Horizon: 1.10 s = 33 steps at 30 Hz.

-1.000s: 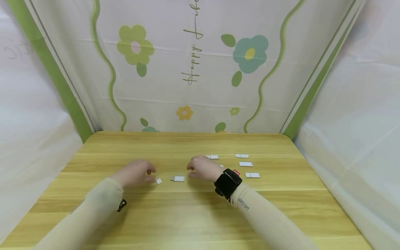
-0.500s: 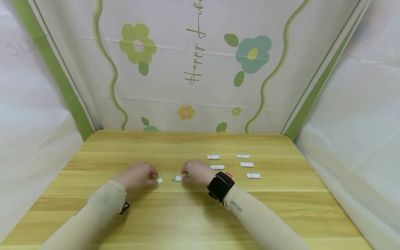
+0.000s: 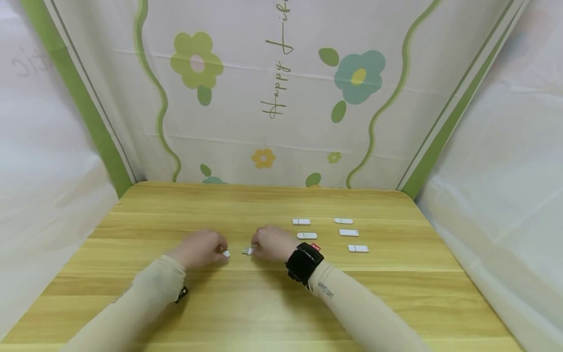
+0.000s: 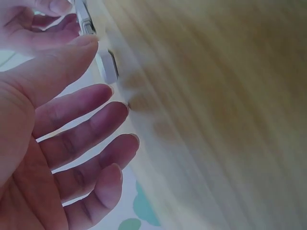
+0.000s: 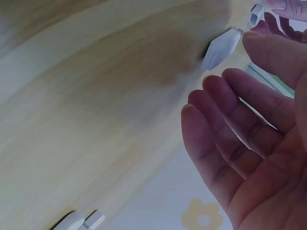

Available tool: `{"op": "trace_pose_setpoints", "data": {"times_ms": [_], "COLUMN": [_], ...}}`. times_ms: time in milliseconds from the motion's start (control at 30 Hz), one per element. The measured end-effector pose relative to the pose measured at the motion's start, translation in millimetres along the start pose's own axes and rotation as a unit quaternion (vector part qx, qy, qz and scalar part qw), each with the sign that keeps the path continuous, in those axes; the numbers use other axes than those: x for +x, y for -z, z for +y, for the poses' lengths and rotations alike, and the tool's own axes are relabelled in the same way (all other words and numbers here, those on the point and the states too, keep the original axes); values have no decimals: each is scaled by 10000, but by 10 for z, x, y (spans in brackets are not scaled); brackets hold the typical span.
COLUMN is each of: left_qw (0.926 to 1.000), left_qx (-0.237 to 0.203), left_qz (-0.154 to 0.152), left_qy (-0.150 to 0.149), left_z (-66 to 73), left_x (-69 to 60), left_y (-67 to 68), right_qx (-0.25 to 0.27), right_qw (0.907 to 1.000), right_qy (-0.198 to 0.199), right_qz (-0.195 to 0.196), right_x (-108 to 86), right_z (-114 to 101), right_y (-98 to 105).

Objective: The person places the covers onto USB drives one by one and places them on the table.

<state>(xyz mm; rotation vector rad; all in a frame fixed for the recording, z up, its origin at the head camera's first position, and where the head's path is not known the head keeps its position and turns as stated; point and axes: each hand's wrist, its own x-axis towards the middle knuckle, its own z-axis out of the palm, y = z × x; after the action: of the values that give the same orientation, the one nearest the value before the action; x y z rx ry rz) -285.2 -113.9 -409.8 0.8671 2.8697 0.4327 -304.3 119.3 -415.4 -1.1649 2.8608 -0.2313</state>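
Observation:
In the head view, a small white cap point(image 3: 226, 253) lies at the thumb and forefinger of my left hand point(image 3: 200, 249). The left wrist view has the cap point(image 4: 107, 67) on the tabletop between thumb tip and forefinger tip, with no plain grip on it. To its right is an uncapped white USB stick point(image 3: 248, 251), its metal plug toward the cap. My right hand point(image 3: 274, 243) covers its rear part. In the right wrist view the USB stick point(image 5: 222, 49) lies on the wood by the thumb and relaxed fingers; whether they touch it I cannot tell.
Several white USB sticks lie to the right on the wooden table point(image 3: 246, 313). The nearest is a rounded USB stick point(image 3: 307, 236) just beyond my right wrist; a capped USB stick point(image 3: 358, 249) is farther right. A flowered curtain point(image 3: 264, 122) hangs behind the table.
My right hand has moved left over the uncapped USB stick. My left hand has come slightly right, its thumb and forefinger now at the cap. The stick and cap look unmoved.

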Motion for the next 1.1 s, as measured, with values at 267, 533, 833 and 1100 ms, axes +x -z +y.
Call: {"op": "trace_pose_setpoints", "data": {"times_ms": [267, 533, 833, 1100], "left_qw": [9998, 9996, 9994, 9993], "left_qx": [-28, 32, 76, 1], "left_qz": [130, 206, 263, 216], "left_qy": [-155, -172, -200, -293], "left_z": [45, -27, -46, -39], "left_x": [3, 44, 67, 70], "left_y": [-22, -108, -117, -115], "right_qx": [183, 142, -16, 8], "right_qw": [9998, 9998, 9999, 10000], "right_qy": [-118, -109, -138, 44], "right_qz": [-26, -12, -2, 10], "right_x": [75, 109, 126, 115], "right_z": [-53, -99, -155, -146], "right_y": [-64, -73, -51, -71]}}
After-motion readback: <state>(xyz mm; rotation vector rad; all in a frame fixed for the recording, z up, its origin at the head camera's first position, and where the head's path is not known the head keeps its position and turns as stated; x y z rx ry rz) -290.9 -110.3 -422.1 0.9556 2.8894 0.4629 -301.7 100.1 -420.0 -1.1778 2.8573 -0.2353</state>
